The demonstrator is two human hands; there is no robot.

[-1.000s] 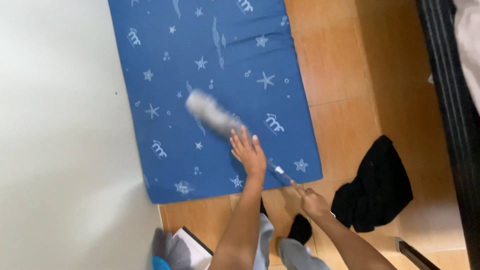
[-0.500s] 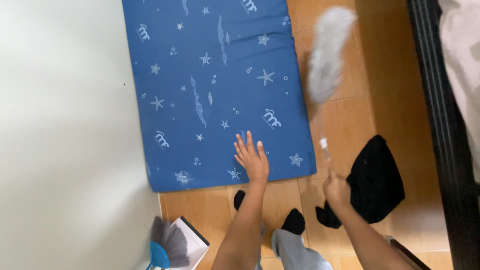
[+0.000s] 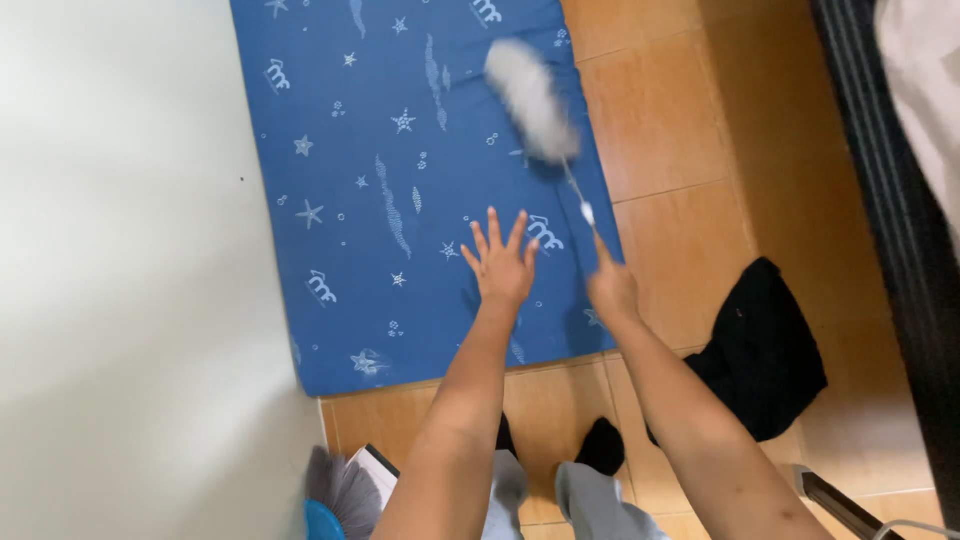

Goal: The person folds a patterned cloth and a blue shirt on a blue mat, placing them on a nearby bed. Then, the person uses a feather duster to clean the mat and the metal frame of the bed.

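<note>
Standing over orange floor tiles [image 3: 680, 120]: socked feet, black cloth [image 3: 765, 345] to the right. Left hand [image 3: 502, 268], fingers spread flat on blue starred mattress [image 3: 400, 180]. Right hand [image 3: 612, 290] clenched round thin handle of grey feather duster [image 3: 530, 100], head over mattress's far edge. Likely light, soft, whippy; gripped at handle end.

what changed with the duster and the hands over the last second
The grey duster swung from the middle of the blue mat out over the tiled floor, then back onto the mat's right edge. The right hand kept hold of its handle throughout. The left hand stayed spread flat on the mat; the black cloth did not move.
</note>
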